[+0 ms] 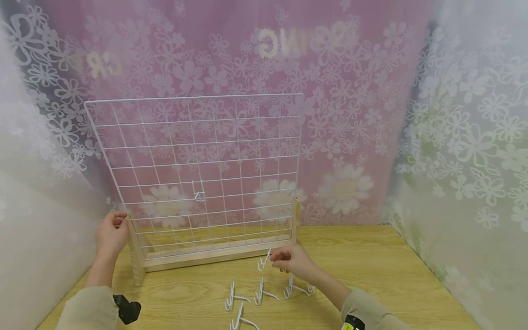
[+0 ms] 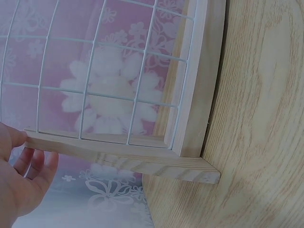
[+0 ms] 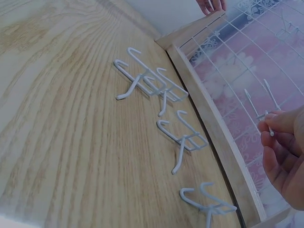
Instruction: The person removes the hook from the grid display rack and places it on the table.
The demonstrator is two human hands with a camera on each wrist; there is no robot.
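A white wire grid panel (image 1: 222, 160) stands upright in a wooden stand (image 1: 198, 261). My left hand (image 1: 111, 234) grips the upper end of the stand's left side post (image 2: 71, 145), thumb on one side and fingers on the other. My right hand (image 1: 294, 263) pinches a white metal hook (image 1: 264, 262) by its arm, in front of the grid's lower right part. In the right wrist view its two bent prongs (image 3: 267, 90) point toward the grid. Another white hook (image 1: 200, 196) hangs on the grid near the middle.
Several loose white hooks lie on the wood-grain table (image 1: 350, 275) before the stand, among them one nearer hook (image 1: 239, 317) and one beside it (image 1: 261, 293). A pink flowered curtain (image 1: 350, 114) hangs behind, with pale walls at both sides.
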